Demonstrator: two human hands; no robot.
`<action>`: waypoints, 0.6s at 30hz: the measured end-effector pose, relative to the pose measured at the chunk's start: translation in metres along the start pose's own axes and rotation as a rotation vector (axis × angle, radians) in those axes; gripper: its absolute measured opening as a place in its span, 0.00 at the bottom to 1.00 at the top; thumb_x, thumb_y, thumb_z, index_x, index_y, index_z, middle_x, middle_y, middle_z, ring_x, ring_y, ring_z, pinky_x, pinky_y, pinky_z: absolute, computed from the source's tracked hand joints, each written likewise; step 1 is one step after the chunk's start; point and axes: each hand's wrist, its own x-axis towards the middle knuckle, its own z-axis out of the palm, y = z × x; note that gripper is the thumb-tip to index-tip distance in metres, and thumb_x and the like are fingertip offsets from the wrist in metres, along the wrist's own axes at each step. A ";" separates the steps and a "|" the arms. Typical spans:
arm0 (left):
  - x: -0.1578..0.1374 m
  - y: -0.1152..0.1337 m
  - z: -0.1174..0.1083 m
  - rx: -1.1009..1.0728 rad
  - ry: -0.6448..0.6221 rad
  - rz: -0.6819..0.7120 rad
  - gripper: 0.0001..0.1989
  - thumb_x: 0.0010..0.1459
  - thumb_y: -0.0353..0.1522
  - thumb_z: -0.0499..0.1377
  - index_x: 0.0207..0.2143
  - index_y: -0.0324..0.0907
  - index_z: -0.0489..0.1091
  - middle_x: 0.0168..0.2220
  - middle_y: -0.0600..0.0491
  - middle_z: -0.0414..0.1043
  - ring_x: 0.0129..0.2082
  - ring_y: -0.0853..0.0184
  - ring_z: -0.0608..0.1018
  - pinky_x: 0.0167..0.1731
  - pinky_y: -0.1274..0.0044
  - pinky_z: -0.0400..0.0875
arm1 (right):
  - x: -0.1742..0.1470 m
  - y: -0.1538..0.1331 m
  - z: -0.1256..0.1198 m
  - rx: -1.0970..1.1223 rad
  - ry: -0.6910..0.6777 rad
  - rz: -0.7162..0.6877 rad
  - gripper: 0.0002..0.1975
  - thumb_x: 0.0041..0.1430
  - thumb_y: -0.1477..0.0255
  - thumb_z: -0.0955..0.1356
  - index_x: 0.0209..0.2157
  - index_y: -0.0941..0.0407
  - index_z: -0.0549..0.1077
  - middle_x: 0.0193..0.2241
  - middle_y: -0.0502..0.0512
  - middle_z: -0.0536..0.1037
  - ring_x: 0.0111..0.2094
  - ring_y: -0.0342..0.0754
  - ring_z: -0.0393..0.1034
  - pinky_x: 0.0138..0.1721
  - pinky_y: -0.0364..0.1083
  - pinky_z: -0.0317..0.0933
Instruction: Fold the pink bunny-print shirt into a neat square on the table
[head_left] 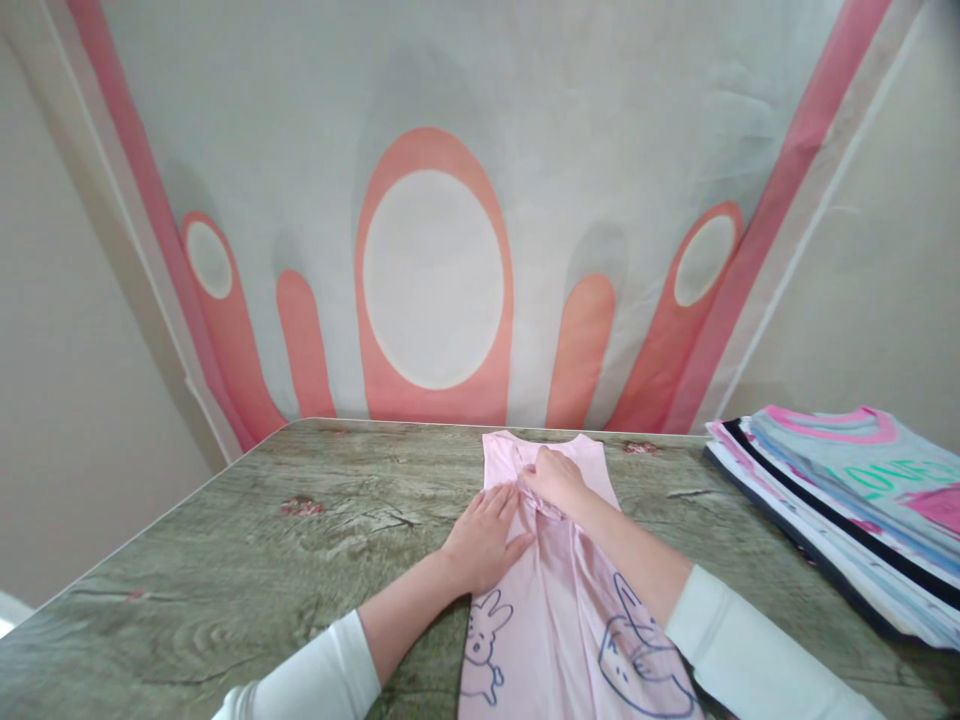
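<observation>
A pale pink sleeveless dress point(551, 600) with dark line drawings of rabbits lies lengthwise on the wood-patterned table, its neckline at the far end. My left hand point(486, 540) rests on its left side, open, with the fingers stretched out over the cloth. Across the dress from the right reaches my right hand point(553, 480), its fingers curled closed on the gathered cloth below the neckline. Creases run down from the bunched part. The near end of the dress passes out of view, and my right forearm covers part of its right side.
A stack of folded clothes point(832, 510) stands on the table point(337, 570) at the right, a grey shirt with pink trim on top. Behind the far table edge hangs a grey backdrop point(660, 120) with pink and white shapes.
</observation>
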 end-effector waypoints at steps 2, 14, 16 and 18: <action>0.000 0.001 -0.001 -0.005 -0.016 -0.005 0.31 0.63 0.46 0.39 0.62 0.35 0.46 0.63 0.43 0.43 0.63 0.59 0.47 0.59 0.67 0.42 | 0.007 -0.001 0.003 0.055 0.001 0.024 0.13 0.52 0.66 0.65 0.34 0.60 0.73 0.37 0.67 0.77 0.42 0.57 0.71 0.39 0.47 0.60; -0.002 -0.004 0.006 -0.020 0.014 -0.005 0.30 0.63 0.45 0.41 0.61 0.38 0.48 0.63 0.44 0.45 0.63 0.59 0.48 0.59 0.66 0.42 | 0.003 0.070 -0.039 0.555 -0.111 0.129 0.11 0.53 0.72 0.59 0.37 0.58 0.68 0.30 0.57 0.77 0.26 0.46 0.73 0.23 0.41 0.64; -0.002 -0.003 0.005 -0.025 0.017 -0.007 0.30 0.63 0.45 0.41 0.61 0.37 0.49 0.63 0.44 0.45 0.63 0.59 0.48 0.59 0.66 0.42 | -0.008 0.096 -0.049 0.776 -0.095 0.195 0.11 0.50 0.71 0.61 0.37 0.58 0.67 0.29 0.56 0.77 0.26 0.45 0.72 0.22 0.40 0.63; -0.001 -0.003 0.004 -0.029 0.017 -0.010 0.30 0.62 0.45 0.42 0.61 0.37 0.49 0.63 0.43 0.45 0.63 0.58 0.48 0.59 0.66 0.43 | -0.020 0.120 -0.054 0.828 -0.065 0.286 0.12 0.48 0.71 0.63 0.37 0.57 0.66 0.28 0.54 0.76 0.26 0.45 0.71 0.21 0.40 0.63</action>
